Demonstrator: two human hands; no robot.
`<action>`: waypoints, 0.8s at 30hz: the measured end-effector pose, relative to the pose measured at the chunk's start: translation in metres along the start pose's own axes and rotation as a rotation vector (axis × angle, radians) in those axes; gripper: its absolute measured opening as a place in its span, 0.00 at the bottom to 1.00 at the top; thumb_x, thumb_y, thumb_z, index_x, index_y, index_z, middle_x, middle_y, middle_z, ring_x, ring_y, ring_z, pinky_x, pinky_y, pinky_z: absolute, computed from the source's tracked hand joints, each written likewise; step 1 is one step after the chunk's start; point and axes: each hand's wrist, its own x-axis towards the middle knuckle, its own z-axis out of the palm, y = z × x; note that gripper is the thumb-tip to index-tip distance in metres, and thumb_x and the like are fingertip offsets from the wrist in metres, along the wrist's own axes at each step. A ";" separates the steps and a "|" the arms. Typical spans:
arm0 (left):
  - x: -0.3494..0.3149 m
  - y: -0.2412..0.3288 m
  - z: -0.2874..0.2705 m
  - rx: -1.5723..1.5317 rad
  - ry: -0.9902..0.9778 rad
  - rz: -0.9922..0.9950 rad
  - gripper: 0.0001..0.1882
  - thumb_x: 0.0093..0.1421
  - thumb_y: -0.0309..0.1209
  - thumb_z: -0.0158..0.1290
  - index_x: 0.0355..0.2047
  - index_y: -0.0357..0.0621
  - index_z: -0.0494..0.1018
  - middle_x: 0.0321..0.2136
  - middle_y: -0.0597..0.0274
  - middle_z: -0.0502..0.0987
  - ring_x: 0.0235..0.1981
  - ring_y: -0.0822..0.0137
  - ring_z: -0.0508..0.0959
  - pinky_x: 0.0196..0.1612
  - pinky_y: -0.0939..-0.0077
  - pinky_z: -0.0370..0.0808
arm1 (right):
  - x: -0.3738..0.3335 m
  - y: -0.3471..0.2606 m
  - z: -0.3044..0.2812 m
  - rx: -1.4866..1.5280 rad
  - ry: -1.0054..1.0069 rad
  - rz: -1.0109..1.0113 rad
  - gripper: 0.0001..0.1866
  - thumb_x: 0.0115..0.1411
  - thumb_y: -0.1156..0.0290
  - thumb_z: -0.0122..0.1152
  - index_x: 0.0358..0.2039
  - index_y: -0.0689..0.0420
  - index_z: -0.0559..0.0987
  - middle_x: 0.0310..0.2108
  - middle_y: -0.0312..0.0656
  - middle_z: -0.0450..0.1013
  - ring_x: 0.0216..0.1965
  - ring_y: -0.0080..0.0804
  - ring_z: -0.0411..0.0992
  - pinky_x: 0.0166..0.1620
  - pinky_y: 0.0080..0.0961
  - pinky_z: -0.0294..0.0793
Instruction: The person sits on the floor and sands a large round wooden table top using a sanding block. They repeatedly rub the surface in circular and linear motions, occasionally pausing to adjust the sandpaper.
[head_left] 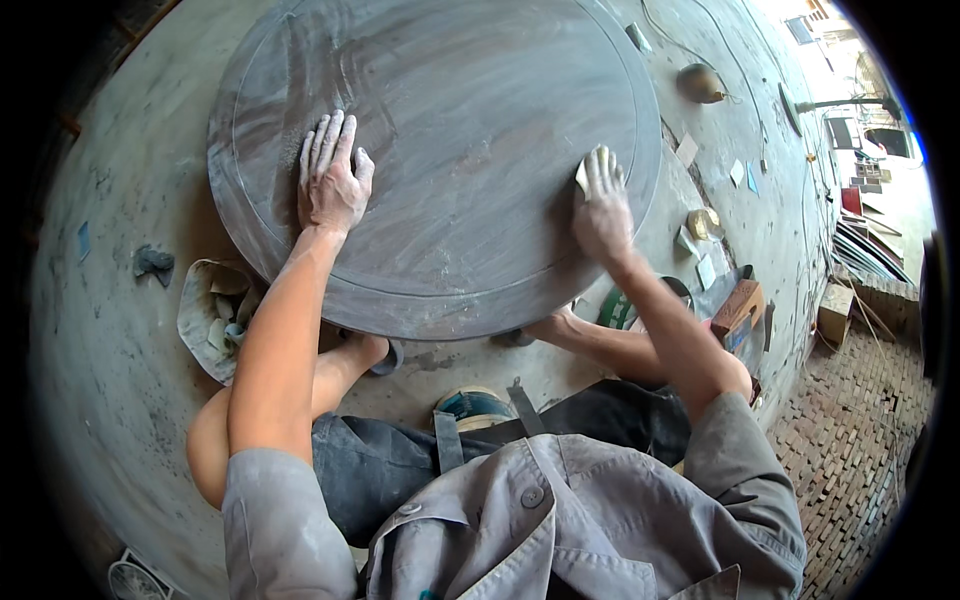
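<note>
A large round dark grey-brown tabletop (480, 200) lies before me, streaked with pale dust, with a line running round inside its edge. My left hand (333, 180) is open and rests palm down on its left part, dusty fingers pointing away from me. On the right part, my right hand (603, 205) presses a pale piece of sandpaper (582, 179) against the surface. Only a small edge of that piece shows beside the fingers; the rest is hidden under the hand.
A pale sack-like container (200, 345) with scraps stands left, near a dark rag (153, 262). At right are a green tub (616, 308), a cardboard box (738, 308), a roll of tape (704, 224), a round brown object (700, 84) and cables. Bricks (850, 410) lie lower right.
</note>
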 end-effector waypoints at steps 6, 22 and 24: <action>-0.005 -0.002 -0.004 0.002 -0.013 -0.002 0.26 0.67 0.35 0.47 0.64 0.42 0.69 0.65 0.50 0.69 0.68 0.53 0.66 0.72 0.56 0.56 | -0.046 -0.136 0.003 0.329 -0.278 -0.405 0.38 0.56 0.67 0.54 0.67 0.69 0.63 0.71 0.61 0.55 0.73 0.58 0.51 0.77 0.46 0.42; -0.001 0.003 -0.005 -0.030 -0.007 0.002 0.26 0.68 0.33 0.46 0.65 0.41 0.68 0.67 0.49 0.66 0.69 0.51 0.63 0.72 0.56 0.56 | 0.023 0.015 0.009 0.018 -0.088 -0.144 0.29 0.61 0.68 0.52 0.63 0.66 0.70 0.70 0.66 0.55 0.73 0.63 0.51 0.75 0.51 0.46; -0.005 -0.001 -0.009 -0.002 -0.014 -0.015 0.26 0.67 0.34 0.47 0.64 0.41 0.68 0.66 0.50 0.68 0.69 0.53 0.64 0.73 0.56 0.56 | 0.025 -0.020 0.001 -0.391 -0.254 -0.164 0.31 0.60 0.65 0.52 0.61 0.70 0.71 0.69 0.69 0.54 0.71 0.69 0.52 0.75 0.51 0.46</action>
